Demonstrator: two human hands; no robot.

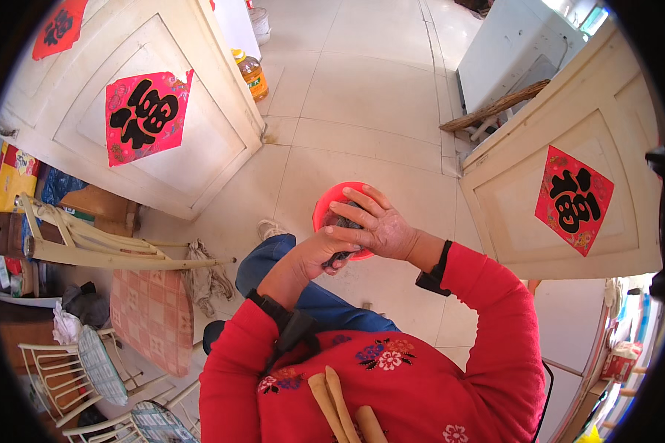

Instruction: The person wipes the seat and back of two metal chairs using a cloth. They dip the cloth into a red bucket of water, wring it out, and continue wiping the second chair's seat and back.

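Observation:
Above a red plastic basin [322, 207], a dark, wet-looking lump [340, 220] sits between my two hands. I cannot make out what kind of thing it is. My left hand [319, 249] is closed round its near side, and a dark end of it shows beneath the fingers. Across its top lies my right hand [380, 227], fingers stretched and spread, touching it. Most of the lump and the inside of the basin are hidden by my hands. Both wrists carry black bands, below red sleeves.
Cream doors with red paper diamonds stand at left [59, 111] and right [606, 140]. An oil bottle [253, 77] is by the left door. A wooden stick [495, 105] leans near a white appliance [513, 59]. Chairs [89, 255] crowd the left side.

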